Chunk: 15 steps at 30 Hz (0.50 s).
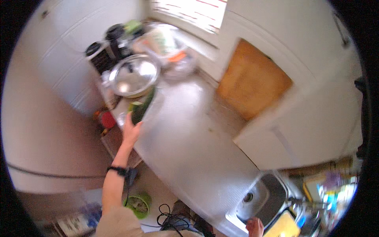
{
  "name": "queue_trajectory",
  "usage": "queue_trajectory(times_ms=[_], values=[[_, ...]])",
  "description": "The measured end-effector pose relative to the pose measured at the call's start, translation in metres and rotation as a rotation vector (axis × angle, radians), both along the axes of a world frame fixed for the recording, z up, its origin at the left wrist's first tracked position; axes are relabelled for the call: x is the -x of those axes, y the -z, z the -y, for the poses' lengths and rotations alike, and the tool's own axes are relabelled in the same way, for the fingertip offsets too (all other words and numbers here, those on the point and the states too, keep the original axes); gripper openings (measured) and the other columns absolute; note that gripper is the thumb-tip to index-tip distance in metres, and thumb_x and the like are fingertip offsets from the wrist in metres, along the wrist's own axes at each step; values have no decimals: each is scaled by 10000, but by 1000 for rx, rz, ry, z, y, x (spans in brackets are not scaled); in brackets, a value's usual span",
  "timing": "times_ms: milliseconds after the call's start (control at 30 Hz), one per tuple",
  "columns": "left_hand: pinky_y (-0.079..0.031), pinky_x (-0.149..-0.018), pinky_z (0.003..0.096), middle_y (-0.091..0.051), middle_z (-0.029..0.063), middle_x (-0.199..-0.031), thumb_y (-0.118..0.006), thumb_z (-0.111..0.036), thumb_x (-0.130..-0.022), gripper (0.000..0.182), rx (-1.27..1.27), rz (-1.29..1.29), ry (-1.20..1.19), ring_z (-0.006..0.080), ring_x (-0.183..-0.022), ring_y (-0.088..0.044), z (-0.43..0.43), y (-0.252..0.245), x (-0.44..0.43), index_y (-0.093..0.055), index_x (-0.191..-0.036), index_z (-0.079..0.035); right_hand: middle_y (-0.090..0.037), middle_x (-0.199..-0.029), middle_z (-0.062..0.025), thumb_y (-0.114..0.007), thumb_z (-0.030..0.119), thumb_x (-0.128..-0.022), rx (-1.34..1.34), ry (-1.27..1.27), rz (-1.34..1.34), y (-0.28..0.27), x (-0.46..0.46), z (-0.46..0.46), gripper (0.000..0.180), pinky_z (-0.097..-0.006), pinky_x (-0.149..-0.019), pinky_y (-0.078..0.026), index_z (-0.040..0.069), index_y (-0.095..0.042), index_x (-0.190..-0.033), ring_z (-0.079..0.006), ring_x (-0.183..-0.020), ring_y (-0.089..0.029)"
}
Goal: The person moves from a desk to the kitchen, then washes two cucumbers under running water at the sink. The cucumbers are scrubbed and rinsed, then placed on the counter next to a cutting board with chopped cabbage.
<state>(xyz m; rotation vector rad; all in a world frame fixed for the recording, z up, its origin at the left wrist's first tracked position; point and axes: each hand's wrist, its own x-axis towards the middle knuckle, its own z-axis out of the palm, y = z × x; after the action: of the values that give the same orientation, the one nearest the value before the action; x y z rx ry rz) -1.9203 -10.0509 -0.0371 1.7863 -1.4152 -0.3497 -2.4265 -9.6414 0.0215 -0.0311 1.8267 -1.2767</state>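
My left hand (131, 130) is stretched out over the far left of the steel countertop (177, 142). Its thumb and fingers lie around the near end of a long dark green vegetable (141, 112), blurred, perhaps a zucchini or cucumber. A paler green piece (135, 104) shows beside it, close to the fingertips. Just beyond sits a shiny metal bowl or lid (134, 75). My right hand (255, 227) is at the bottom edge, by the near rim of the sink (268, 192). Its fingers look curled, and blur hides whether anything is in them.
Dark canisters (100, 56) and plastic bags (177, 59) crowd the far corner. A wooden board (254, 78) leans on the wall. Beside the sink are a faucet (308, 203) and a yellow board (282, 226). Below stand a green bin (138, 206) and a loose black cable (168, 216).
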Motion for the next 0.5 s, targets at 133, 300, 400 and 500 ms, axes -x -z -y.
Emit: queue_trajectory(times_ms=[133, 300, 400, 500], values=[[-424, -857, 323, -566, 97, -1078, -622, -62, -809, 390, -41, -498, 3, 188, -945, -532, -76, -35, 49, -479, -1161, 22, -469, -665, -9, -507, 274, -917, 64, -87, -18, 7, 32, -5, 236, -251, -515, -372, 62, -514, -813, -106, -560, -433], [-484, -753, 339, -587, 106, -959, -594, -106, -851, 354, -241, -1019, 410, 195, -842, -576, -143, -45, 167, -465, -1167, -12, -588, -872, -108, -516, 230, -911, 128, 241, -143, 1, 121, -53, 378, -270, -549, -490, 26, -412, -1212, -150, -616, -566], [-478, -626, 303, -587, 77, -890, -615, -93, -817, 270, -659, -1243, 598, 187, -776, -575, -191, -54, 246, -507, -1057, -31, -593, -941, -139, -520, 194, -904, 106, 466, -208, 2, 175, -88, 381, -264, -557, -497, 48, -395, -1233, -169, -664, -600], [-504, -637, 293, -600, 119, -981, -601, -47, -786, 371, -1191, -1298, 673, 178, -780, -585, -245, -70, 317, -494, -1137, 0, -583, -1028, -149, -508, 204, -907, 39, 550, -249, 18, 223, -107, 396, -313, -669, -522, 55, -388, -1254, -207, -748, -612]])
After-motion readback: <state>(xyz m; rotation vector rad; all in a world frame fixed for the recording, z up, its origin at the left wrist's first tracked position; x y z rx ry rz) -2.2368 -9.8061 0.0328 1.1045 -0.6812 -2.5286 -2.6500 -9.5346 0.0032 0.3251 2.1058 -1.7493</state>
